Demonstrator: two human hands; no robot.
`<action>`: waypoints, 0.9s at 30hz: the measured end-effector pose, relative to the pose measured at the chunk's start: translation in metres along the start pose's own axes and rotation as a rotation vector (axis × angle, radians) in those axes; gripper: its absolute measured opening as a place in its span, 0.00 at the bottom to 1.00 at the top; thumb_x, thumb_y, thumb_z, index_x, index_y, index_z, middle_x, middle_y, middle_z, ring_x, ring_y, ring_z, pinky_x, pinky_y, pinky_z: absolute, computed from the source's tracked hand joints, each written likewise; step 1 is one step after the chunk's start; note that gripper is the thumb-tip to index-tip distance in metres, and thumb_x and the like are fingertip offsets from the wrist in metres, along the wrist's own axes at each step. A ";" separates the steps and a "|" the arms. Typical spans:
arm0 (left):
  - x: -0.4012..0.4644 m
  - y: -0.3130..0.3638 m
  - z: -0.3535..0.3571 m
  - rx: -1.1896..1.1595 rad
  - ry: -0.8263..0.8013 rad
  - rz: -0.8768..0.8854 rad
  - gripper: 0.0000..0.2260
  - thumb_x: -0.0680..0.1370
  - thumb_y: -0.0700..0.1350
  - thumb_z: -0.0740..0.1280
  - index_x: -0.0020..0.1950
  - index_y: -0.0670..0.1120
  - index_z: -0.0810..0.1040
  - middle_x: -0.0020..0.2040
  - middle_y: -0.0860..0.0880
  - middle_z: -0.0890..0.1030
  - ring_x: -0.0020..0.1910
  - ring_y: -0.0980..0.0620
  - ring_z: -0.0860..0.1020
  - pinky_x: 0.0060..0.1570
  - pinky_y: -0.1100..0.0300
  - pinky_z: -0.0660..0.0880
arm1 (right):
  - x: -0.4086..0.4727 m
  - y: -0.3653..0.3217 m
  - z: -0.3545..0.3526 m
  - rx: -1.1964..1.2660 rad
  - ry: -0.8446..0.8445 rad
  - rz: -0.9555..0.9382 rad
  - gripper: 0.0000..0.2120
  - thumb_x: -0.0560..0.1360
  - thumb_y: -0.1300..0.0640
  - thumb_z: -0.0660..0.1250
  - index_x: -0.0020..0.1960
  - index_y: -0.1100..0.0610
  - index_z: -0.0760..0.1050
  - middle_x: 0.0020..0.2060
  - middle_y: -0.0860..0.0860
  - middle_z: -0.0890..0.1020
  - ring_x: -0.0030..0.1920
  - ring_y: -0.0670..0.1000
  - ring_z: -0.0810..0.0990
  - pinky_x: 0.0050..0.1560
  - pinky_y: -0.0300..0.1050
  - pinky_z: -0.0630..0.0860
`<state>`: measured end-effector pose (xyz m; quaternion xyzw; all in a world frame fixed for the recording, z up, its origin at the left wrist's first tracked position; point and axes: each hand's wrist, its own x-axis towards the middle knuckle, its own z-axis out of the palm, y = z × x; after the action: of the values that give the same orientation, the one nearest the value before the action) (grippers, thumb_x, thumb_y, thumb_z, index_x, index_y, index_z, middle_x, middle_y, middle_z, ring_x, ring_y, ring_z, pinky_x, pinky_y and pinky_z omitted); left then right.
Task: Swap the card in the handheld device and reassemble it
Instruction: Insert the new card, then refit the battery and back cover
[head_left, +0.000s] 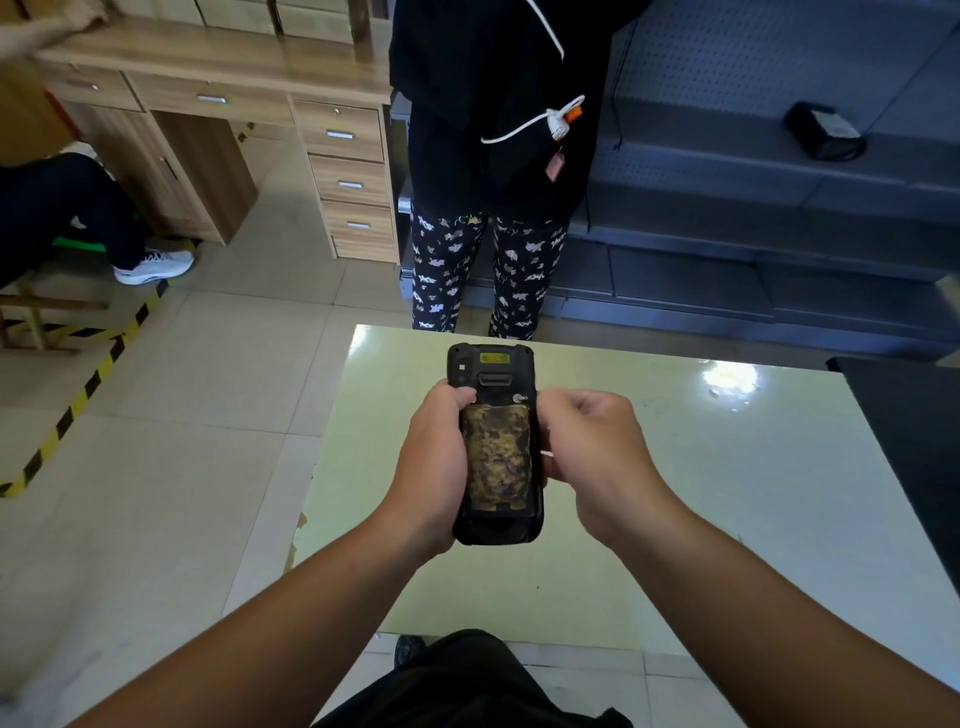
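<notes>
Both hands clamped on handheld device (494, 441), back up above glossy table (727, 493): left hand (436, 467) wrapping its left edge, right hand (592, 457) curled against the right, mottled yellow-brown panel between.

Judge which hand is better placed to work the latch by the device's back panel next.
Right, probably. The left hand is wrapped around the handheld device, carrying it above the table. The right hand only pinches the right edge, beside the small metal latch.
</notes>
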<state>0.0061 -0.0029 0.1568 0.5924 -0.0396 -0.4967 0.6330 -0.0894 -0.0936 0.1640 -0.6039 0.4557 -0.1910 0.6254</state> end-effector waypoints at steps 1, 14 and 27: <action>0.000 0.001 -0.001 0.006 0.013 -0.010 0.21 0.78 0.54 0.56 0.59 0.43 0.81 0.58 0.31 0.82 0.56 0.28 0.81 0.58 0.31 0.77 | -0.002 0.003 0.000 -0.011 -0.009 0.003 0.15 0.78 0.65 0.60 0.40 0.63 0.84 0.33 0.56 0.82 0.34 0.53 0.78 0.34 0.54 0.81; 0.005 -0.003 -0.005 0.028 0.003 0.034 0.17 0.80 0.50 0.54 0.58 0.46 0.80 0.53 0.34 0.85 0.46 0.39 0.83 0.56 0.32 0.79 | -0.003 0.016 -0.001 0.034 -0.017 0.010 0.15 0.77 0.68 0.54 0.44 0.70 0.80 0.35 0.58 0.78 0.35 0.54 0.73 0.37 0.53 0.75; 0.029 -0.023 -0.019 -0.008 -0.091 -0.043 0.25 0.82 0.60 0.54 0.62 0.46 0.82 0.53 0.40 0.87 0.52 0.40 0.85 0.56 0.44 0.81 | 0.002 0.018 -0.006 -0.441 -0.063 -0.087 0.37 0.75 0.41 0.69 0.80 0.38 0.57 0.63 0.41 0.74 0.54 0.43 0.79 0.53 0.47 0.80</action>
<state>0.0192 -0.0048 0.1170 0.5672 -0.0538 -0.5367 0.6223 -0.0988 -0.0953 0.1475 -0.7508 0.4402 -0.0945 0.4834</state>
